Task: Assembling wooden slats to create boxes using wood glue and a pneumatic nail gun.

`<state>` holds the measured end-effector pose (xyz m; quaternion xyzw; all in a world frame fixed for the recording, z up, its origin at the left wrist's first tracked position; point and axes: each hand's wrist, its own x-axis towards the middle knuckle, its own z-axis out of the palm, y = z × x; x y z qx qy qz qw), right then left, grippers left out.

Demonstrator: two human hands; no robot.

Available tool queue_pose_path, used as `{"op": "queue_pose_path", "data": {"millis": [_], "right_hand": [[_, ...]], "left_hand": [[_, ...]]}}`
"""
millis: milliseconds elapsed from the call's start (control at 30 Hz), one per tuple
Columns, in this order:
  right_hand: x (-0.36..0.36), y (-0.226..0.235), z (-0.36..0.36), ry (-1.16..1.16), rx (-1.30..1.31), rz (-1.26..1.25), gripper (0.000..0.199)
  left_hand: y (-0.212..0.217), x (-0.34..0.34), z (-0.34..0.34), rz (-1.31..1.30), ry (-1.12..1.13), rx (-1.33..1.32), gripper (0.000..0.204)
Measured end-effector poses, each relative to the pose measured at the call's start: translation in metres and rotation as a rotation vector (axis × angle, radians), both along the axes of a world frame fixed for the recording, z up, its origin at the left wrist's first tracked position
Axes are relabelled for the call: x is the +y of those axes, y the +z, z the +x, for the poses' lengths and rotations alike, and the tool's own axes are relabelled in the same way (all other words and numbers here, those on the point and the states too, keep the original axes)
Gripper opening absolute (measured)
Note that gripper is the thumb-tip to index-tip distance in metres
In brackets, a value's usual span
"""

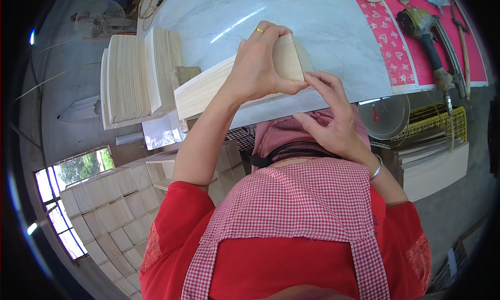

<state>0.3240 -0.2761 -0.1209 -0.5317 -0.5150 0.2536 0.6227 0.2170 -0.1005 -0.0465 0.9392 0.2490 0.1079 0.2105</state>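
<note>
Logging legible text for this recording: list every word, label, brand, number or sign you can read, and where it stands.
No text can be read.
Round dial: any markings are too small and blurred.
Nail gun: no label can be made out.
Patterned strip: heart shapes, no readable words.
Wooden piece: none visible.

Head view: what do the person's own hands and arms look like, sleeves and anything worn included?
The ungloved left hand wears a gold-coloured metal ring on one finger. The ungloved right hand has a shiny silver-coloured bangle at its wrist. Loose red fabric sleeves leave both forearms bare and carry lace-like red panels on their outer sides.
</note>
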Motion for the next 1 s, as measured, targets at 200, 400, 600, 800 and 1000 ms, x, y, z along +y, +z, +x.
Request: {"op": "queue_pose_path", "data": {"millis": [200,400,600,800,1000], "right_hand": [[0.003,0.001,-0.002,-0.029,0.027,0.015,0.065],[0.008,0.004,0.008,0.004,0.015,-0.014,0.069],[0.049,0.009,0.017,0.014,0.028,0.097,0.079],[-0.003,0.03,0.014,0.121,-0.071,0.037,0.079],[-0.03,0.027,0.085,-0.116,-0.386,-0.133,0.062]], "left_hand": [[-0.004,0.003,0.0,0.036,-0.005,-0.021,0.087],[-0.003,0.0,-0.002,0.02,0.009,-0.018,0.089],[-0.003,0.0,0.001,-0.056,0.025,-0.016,0.091],[-0.001,-0.001,-0.001,-0.034,0.04,0.008,0.091],[0.001,0.0,-0.005,0.042,0.038,0.009,0.088]]}}
